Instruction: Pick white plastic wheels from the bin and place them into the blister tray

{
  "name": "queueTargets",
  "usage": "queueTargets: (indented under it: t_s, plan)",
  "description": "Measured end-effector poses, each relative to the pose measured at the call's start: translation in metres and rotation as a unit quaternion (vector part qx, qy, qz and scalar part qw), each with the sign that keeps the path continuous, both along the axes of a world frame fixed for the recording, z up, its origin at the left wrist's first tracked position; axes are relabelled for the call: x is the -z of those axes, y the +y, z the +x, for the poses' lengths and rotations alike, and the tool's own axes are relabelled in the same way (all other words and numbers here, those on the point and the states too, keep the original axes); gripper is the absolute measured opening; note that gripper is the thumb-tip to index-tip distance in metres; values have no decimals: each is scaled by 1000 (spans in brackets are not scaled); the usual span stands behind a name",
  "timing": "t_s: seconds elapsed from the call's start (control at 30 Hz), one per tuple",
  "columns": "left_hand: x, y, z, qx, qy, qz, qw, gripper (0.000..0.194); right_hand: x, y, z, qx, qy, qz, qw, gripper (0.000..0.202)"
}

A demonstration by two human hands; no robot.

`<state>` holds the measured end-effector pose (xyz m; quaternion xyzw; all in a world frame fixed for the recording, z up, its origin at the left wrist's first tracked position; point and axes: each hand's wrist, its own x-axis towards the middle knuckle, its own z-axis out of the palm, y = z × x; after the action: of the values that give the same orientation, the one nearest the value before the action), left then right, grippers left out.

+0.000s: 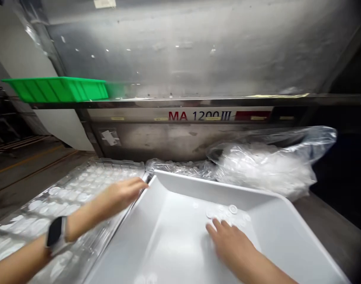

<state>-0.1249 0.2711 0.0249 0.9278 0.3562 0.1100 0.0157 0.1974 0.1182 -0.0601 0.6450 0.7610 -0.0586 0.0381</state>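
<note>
A deep white plastic tray lies before me, with several small white round plastic discs near its far right part. My right hand reaches down into it, fingers apart and bent, the tips at the discs; nothing shows gripped, though the palm side is hidden. My left hand is stretched out over the tray's far left corner, its fingertips at the rim, slightly blurred. Its fingers are extended and hold nothing I can see. A few more discs are at the tray's near edge, blurred.
Left of the tray, a clear plastic case holds many white round parts in rows. Behind the tray lies a clear plastic bag full of white pieces. A green bin sits on the metal machine ledge above.
</note>
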Motion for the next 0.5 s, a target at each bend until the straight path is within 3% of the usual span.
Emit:
queueTargets:
  t_s: [0.07, 0.1, 0.23, 0.33, 0.5]
  plan:
    - [24, -19, 59, 110, 43, -52, 992, 25, -3, 19, 10, 10, -33, 31, 999, 42]
    - [37, -26, 86, 135, 58, -64, 987, 25, -4, 26, 14, -1, -39, 42, 998, 45]
    - [79, -30, 159, 136, 90, -71, 984, 34, -2, 40, 25, -63, -36, 32, 997, 25]
    - [90, -22, 183, 119, 107, -80, 984, 27, -1, 44, 32, -62, -28, 6, 998, 20]
    - [86, -20, 194, 101, 103, -102, 984, 26, -17, 48, 55, 12, -30, -42, 999, 23]
